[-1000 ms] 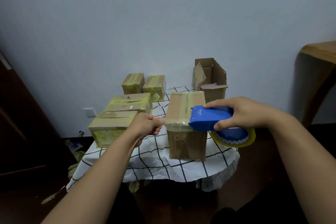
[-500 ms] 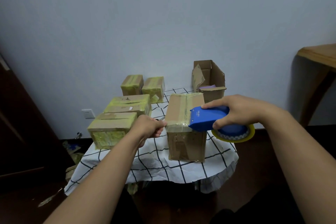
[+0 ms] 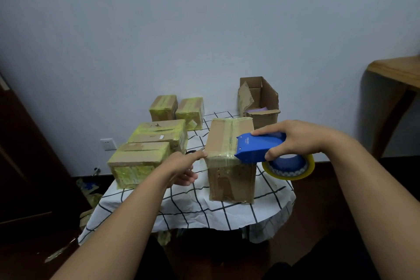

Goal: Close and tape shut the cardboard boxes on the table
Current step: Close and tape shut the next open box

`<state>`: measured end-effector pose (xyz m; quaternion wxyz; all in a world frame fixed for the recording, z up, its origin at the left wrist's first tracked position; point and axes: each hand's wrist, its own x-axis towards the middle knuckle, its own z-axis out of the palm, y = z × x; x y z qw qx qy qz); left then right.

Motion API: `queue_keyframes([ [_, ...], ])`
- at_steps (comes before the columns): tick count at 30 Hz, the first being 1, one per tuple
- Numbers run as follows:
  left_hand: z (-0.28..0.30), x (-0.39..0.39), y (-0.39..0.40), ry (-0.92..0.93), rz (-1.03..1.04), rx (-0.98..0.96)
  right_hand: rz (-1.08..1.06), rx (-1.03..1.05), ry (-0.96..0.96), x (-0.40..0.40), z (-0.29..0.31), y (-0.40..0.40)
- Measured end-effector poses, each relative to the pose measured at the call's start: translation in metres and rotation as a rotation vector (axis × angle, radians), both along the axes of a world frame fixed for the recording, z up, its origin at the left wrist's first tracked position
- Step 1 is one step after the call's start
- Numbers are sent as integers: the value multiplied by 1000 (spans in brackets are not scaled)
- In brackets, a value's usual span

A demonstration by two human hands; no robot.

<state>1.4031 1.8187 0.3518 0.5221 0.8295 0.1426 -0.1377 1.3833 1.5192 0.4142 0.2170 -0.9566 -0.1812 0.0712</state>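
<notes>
A closed cardboard box (image 3: pixel 221 136) stands on the table with the checked cloth (image 3: pixel 193 207). Clear tape runs along its top seam, and another strip crosses near its front edge. My right hand (image 3: pixel 297 138) grips a blue tape dispenser (image 3: pixel 256 149), whose front rests on the box's near right top edge. Its yellowish tape roll (image 3: pixel 291 169) hangs off to the right. My left hand (image 3: pixel 183 166) is at the box's left top edge. Its thumb and forefinger tip pinch the strip's end there, and its other fingers are curled.
Several boxes wrapped in yellowish tape (image 3: pixel 141 161) stand on the table's left and back. An open cardboard box (image 3: pixel 261 98) sits at the back right. Dark-handled scissors (image 3: pixel 193 151) peek out behind my left hand. A wooden table (image 3: pixel 397 73) stands at the right, and tape scraps lie on the floor at the left.
My left hand has loosened from a tight fist and its fingertip now reaches the box's edge. The dispenser and my right hand have hardly moved.
</notes>
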Motion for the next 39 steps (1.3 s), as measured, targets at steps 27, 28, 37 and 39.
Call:
queue_keyframes([
  [27, -48, -9, -27, -1156, -528, 1018, -9, 97, -26, 3, -15, 3],
  [28, -47, -10, -30, -1157, -521, 1019, -10, 95, -33, 2, -15, 3],
  [37, -50, -8, -49, -1304, -478, 958, -31, 201, -45, -6, -25, 1],
  [39, -56, -5, -51, -1306, -480, 936, -34, 218, -50, -7, -27, -2],
])
